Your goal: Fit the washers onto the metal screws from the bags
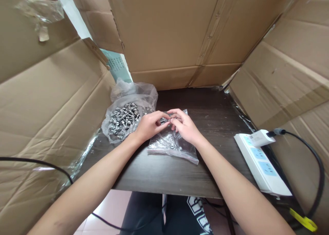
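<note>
My left hand (150,125) and my right hand (184,124) meet over a small clear zip bag (172,146) lying on the dark wooden table (210,115). Both hands pinch the bag's upper edge between thumb and fingers. A few small metal screws lie inside the bag near its lower part. To the left, an open clear plastic bag (128,101) holds a heap of several silver screws (123,120), just beside my left hand.
Tall cardboard boxes wall in the table on the left (51,101), back (174,39) and right (288,77). A white power strip (259,159) with a plugged adapter and black cable (315,166) lies at the right edge. Another black cable runs at the lower left.
</note>
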`<action>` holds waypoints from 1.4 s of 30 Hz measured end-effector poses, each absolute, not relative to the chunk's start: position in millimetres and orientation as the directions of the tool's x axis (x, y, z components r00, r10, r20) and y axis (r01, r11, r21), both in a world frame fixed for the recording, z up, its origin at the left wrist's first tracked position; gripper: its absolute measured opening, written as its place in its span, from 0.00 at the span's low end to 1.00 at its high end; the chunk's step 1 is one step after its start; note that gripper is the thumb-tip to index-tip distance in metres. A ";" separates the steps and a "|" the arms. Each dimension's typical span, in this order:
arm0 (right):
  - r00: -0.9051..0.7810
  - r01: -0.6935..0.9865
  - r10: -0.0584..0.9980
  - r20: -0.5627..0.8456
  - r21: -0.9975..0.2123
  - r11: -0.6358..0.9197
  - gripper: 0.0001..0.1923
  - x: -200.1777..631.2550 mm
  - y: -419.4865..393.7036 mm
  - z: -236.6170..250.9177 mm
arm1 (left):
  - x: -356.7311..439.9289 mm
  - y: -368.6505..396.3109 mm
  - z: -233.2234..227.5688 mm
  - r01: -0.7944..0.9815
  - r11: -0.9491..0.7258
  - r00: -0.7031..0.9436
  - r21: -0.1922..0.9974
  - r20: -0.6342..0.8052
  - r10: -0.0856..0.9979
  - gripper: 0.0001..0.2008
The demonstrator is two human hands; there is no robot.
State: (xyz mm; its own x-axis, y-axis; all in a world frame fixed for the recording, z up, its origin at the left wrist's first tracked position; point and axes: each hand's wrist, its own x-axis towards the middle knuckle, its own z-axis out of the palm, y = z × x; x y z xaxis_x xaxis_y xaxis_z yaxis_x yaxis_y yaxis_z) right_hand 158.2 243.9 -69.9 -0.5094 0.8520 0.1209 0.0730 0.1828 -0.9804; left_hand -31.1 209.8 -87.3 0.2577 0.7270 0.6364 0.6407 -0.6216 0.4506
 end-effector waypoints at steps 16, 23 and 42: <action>-0.524 0.128 0.843 0.121 -0.968 0.218 0.16 160.5 245.2 -73.2 | -32.0 209.4 -86.0 0.638 -0.637 0.252 0.433 0.664 0.704 0.07; -0.527 0.108 0.827 0.198 -0.949 0.296 0.15 160.3 244.4 -71.8 | -32.7 211.3 -88.2 0.635 -0.641 0.247 0.432 0.672 0.698 0.08; -0.501 0.217 0.823 0.267 -0.882 0.419 0.19 161.5 239.8 -67.9 | -29.1 207.1 -82.9 0.630 -0.523 0.143 0.574 0.576 0.805 0.30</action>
